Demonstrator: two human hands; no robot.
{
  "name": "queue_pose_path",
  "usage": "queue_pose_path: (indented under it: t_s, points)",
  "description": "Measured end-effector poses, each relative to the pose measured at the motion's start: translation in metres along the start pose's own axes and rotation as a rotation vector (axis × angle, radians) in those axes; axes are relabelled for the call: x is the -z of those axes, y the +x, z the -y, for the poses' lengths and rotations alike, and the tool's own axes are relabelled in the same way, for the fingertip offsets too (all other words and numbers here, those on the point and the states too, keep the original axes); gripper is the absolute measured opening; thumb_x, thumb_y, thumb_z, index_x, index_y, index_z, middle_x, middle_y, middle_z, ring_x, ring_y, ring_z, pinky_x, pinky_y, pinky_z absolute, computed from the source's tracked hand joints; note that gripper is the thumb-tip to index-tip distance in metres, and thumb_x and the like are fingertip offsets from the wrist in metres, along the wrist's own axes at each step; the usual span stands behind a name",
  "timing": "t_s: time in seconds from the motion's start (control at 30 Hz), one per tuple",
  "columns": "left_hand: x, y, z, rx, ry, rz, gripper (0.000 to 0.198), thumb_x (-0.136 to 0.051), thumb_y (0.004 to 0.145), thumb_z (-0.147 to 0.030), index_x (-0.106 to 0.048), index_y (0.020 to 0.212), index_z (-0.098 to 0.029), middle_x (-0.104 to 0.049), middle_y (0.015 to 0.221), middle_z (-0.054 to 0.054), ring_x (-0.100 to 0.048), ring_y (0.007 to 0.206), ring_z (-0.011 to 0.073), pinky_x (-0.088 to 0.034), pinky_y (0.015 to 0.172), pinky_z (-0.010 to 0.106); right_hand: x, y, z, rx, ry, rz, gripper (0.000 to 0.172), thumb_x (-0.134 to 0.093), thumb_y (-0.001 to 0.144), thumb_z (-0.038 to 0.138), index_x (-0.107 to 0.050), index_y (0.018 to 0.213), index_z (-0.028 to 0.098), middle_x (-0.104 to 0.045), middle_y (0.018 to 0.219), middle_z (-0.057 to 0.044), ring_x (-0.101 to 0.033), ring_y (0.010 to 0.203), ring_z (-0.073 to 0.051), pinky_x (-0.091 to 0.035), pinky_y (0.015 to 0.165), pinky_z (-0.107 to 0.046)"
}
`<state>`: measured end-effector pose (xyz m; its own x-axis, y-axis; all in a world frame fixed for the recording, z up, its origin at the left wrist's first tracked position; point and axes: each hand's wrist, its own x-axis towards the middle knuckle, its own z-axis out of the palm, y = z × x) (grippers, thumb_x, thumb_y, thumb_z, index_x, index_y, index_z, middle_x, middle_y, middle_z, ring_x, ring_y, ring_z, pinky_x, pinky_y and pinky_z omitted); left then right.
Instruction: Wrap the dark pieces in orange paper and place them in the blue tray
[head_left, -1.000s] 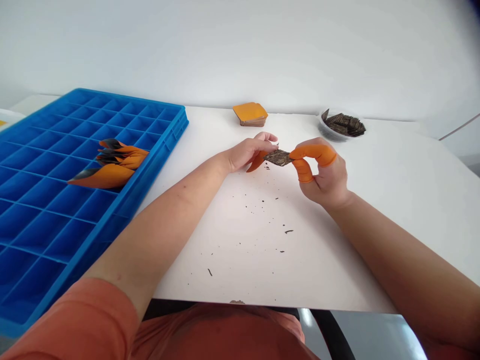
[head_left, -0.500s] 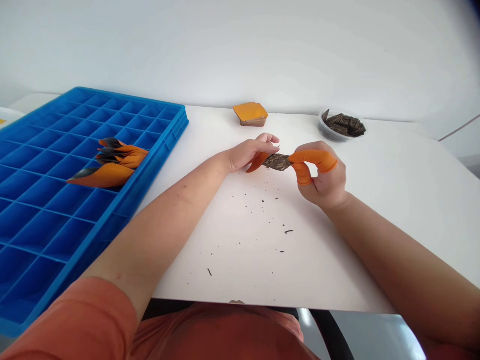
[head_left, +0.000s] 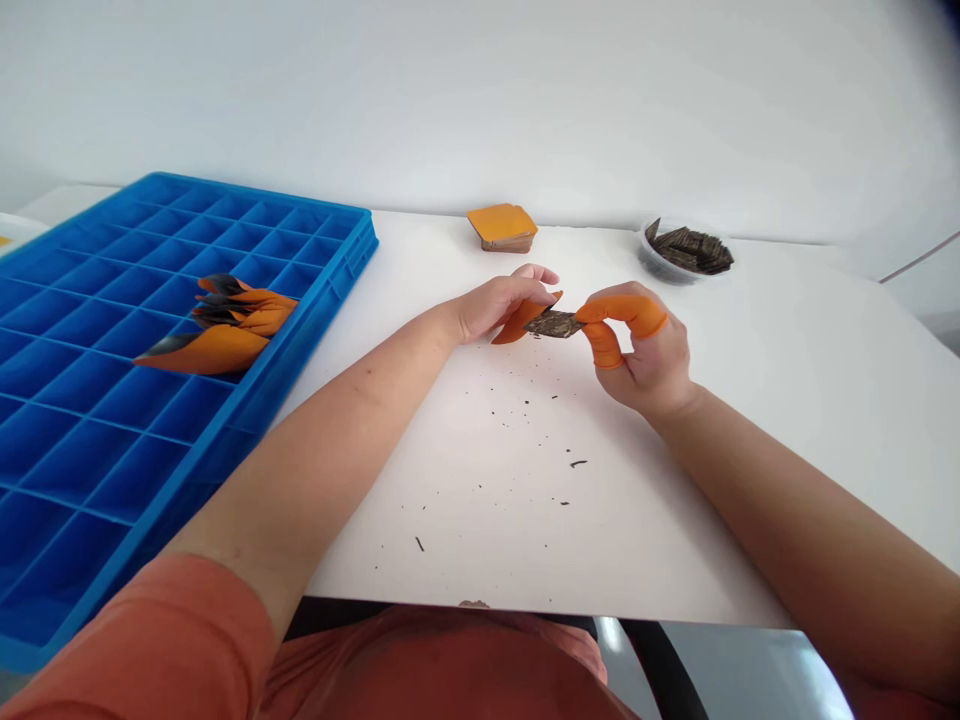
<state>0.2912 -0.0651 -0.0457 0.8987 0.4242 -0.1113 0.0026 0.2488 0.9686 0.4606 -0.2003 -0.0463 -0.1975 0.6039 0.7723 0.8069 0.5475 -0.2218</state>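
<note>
My left hand (head_left: 501, 303) holds a small curled orange sheet (head_left: 514, 322), its dark inner side facing right. Between thumb and index finger, both in orange finger covers, my right hand (head_left: 634, 340) pinches a thin dark-brown flaky piece (head_left: 553, 323). The flaky piece lies flat in the air at the mouth of the curled sheet; whether its left tip touches the sheet I cannot tell. Both hands are over the white table (head_left: 675, 520). At the back stands a stack of orange square sheets (head_left: 502, 225).
On the left, a blue compartment tray (head_left: 187, 450) carries several curled orange and black pieces (head_left: 217, 345). A clear bowl (head_left: 660, 268) at the back right is heaped with dark flaky pieces (head_left: 690, 248). Dark crumbs (head_left: 577, 464) are scattered over the table before me.
The orange sheet in my left hand has opened out a little, with its upper edge now showing by the thumb. My right hand and the flaky piece have shifted very slightly left.
</note>
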Motion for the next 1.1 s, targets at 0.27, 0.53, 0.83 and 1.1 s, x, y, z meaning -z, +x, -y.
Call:
queue_pose_path:
  t_s: [0.27,0.53,0.83,1.1]
  points:
    - [0.005,0.002,0.001,-0.021,-0.008,0.042,0.030,-0.058,0.085,-0.034,-0.054,0.111,-0.020,-0.062,0.088,0.002,-0.062,0.081,0.0192,-0.046,0.075,0.039,0.007,0.007,-0.001,0.054,-0.005,0.051,0.015,-0.050,0.102,0.022,-0.059,0.106,0.034,-0.067,0.088,-0.003,-0.064,0.072,-0.021,-0.053,0.062,-0.039]
    - [0.007,0.001,0.000,-0.014,-0.002,0.054,0.026,-0.057,0.082,-0.027,-0.061,0.106,-0.018,-0.061,0.086,0.004,-0.062,0.080,0.0206,-0.049,0.076,0.042,0.004,0.008,-0.003,0.009,0.015,0.055,0.009,-0.054,0.099,0.020,-0.059,0.102,0.027,-0.065,0.084,0.000,-0.058,0.066,-0.014,-0.049,0.059,-0.031]
    - [0.008,0.001,-0.001,-0.026,0.058,0.000,0.024,-0.053,0.087,-0.028,-0.068,0.102,-0.017,-0.064,0.087,0.005,-0.062,0.079,0.0178,-0.049,0.071,0.035,-0.005,-0.003,0.003,-0.080,-0.027,-0.037,0.013,-0.053,0.101,0.023,-0.061,0.105,0.033,-0.072,0.091,-0.001,-0.067,0.072,-0.019,-0.055,0.067,-0.038]
    - [0.003,-0.001,-0.005,0.031,0.081,-0.011,0.022,-0.049,0.090,-0.027,-0.069,0.088,-0.017,-0.067,0.087,0.005,-0.063,0.077,0.0167,-0.051,0.071,0.033,0.000,-0.001,-0.007,0.139,-0.124,-0.119,0.020,-0.053,0.099,0.017,-0.062,0.107,0.034,-0.073,0.087,0.001,-0.068,0.071,-0.020,-0.054,0.065,-0.037]
